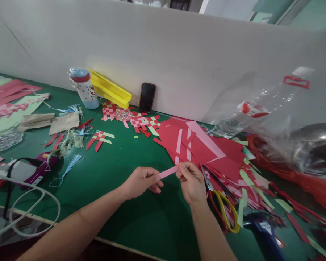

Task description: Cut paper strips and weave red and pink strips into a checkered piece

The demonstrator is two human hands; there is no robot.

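A short pink paper strip [167, 172] is held between both hands above the green table [119, 170]. My left hand [141, 181] pinches its left end, fingers closed. My right hand [191, 181] pinches its right end with thumb and fingertips. Just beyond the hands lies a heap of red paper sheets [203, 145] with pink strips on top. Scissors [220, 203] with red and yellow handles lie right beside my right wrist.
Woven red, pink and green paper pieces [130, 119] lie near a black phone [147, 97], folded yellow paper [111, 88] and a patterned bottle [84, 88] against the white wall. A clear plastic bottle [250, 112] and bag sit right. A glue gun [29, 168] with white cable lies left.
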